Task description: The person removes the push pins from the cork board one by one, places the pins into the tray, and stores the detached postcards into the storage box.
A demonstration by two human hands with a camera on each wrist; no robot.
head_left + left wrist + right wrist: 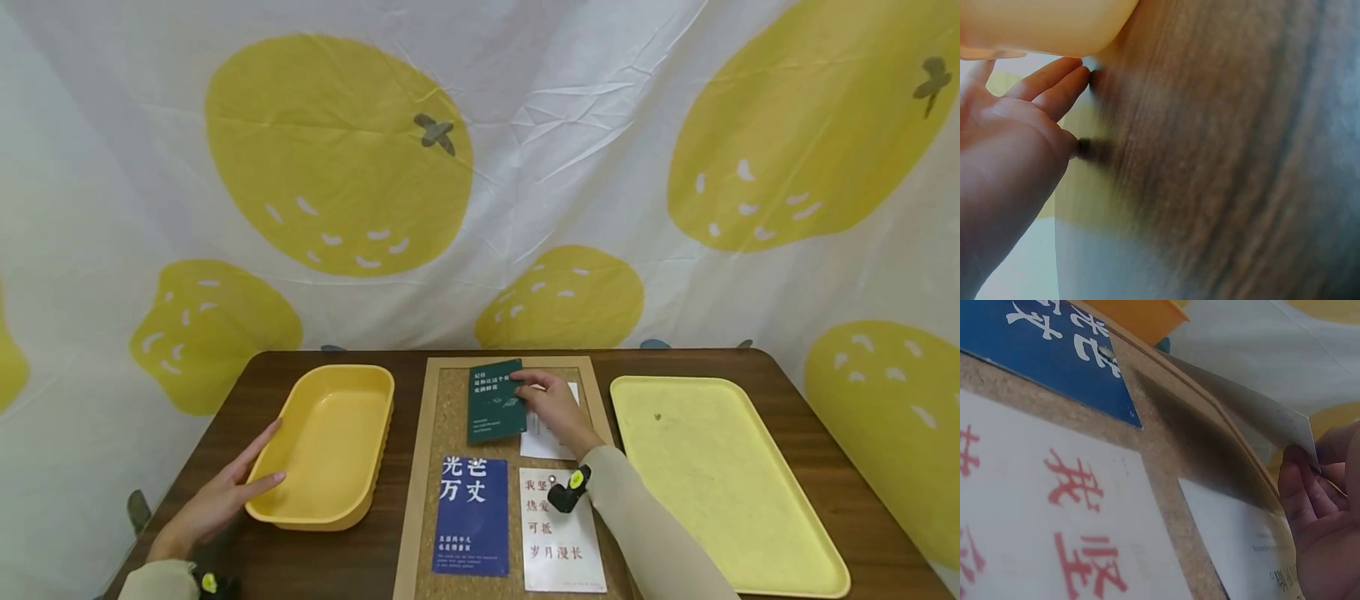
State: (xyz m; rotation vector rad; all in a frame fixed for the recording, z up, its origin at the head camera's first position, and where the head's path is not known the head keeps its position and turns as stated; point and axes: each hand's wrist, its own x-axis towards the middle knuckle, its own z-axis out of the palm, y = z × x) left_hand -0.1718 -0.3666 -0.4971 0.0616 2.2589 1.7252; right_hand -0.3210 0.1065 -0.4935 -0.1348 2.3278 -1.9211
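My right hand point(555, 408) pinches a dark green card point(491, 425) by its right edge, above the upper part of a wood-framed cork board point(450, 429). The right wrist view shows the card's pale back point(1266, 412) tilted up off the cork, its edge between thumb and fingers. A white card point(540, 446) lies partly hidden under that hand. Lower on the board are a blue card point(471, 521) and a white card with red characters point(558, 542). My left hand point(225, 492) rests with extended fingers against the left side of a yellow basin point(318, 450), thumb over its rim.
A pale yellow tray point(727, 492) lies right of the board, with a small dark spot on it. Everything stands on a dark wooden table point(810, 450). Behind hangs a white cloth point(525, 192) with yellow fruit prints.
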